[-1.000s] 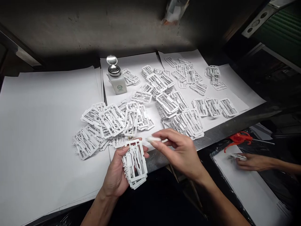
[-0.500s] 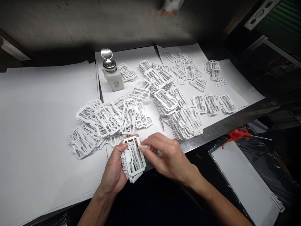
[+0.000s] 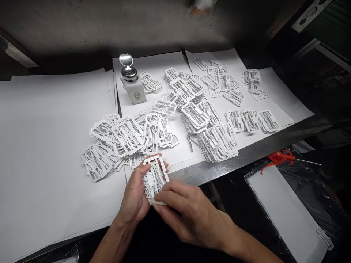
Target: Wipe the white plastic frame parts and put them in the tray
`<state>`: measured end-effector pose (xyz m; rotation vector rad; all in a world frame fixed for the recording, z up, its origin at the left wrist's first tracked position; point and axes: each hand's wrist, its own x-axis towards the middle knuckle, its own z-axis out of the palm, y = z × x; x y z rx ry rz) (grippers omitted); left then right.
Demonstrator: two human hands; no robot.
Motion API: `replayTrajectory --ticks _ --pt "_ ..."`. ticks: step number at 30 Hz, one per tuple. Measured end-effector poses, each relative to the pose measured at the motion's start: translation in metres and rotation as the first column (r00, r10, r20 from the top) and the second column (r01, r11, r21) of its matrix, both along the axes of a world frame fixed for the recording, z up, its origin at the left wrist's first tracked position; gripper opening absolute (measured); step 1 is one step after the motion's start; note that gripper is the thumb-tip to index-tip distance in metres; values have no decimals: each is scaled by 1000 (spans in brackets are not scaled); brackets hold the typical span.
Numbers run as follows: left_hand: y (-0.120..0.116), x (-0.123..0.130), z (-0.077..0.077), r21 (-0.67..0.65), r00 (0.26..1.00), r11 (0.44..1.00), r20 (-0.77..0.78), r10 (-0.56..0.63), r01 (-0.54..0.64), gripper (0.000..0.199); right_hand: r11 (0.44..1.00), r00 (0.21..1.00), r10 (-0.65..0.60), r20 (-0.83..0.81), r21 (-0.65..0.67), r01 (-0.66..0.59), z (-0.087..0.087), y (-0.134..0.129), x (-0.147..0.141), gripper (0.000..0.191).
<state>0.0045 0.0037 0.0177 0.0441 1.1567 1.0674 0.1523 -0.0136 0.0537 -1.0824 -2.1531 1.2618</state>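
Note:
A small stack of white plastic frames with thin bars inside is held over the table's front edge. My left hand is wrapped round the stack from the left, thumb on top and fingertips showing past its far end. At the stack's lower right corner, my right hand has its thumb and fingers closed; whatever is between them is too hidden to name. Just beyond lies a loose pile of similar white frames. Tidier stacks of frames stand to the right, with a small metal tool beside them.
A whitish dispenser bottle with its round metal lid raised stands at the back. White paper sheets cover the table. More frames lie at the back right. A red air gun rests beyond the metal edge at right.
My right hand has moved down along the held stack, from its upper right side to its lower right corner. My left hand still holds the stack. The view has shifted slightly.

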Motion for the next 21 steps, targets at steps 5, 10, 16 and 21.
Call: replayTrajectory --ticks 5,10,16,21 --pt "0 -7 3 24 1000 1000 13 3 -3 36 994 992 -110 64 -2 110 -3 5 10 13" --pt "-1 -15 4 93 992 995 118 -50 39 39 949 954 -299 -12 103 299 0 33 17 11" --pt "-4 -25 4 15 988 999 154 -33 31 40 906 909 -412 56 132 402 -5 86 -4 15" --pt "-4 -25 5 11 992 1000 129 -14 12 34 956 932 -287 223 -2 295 -9 132 -26 27"
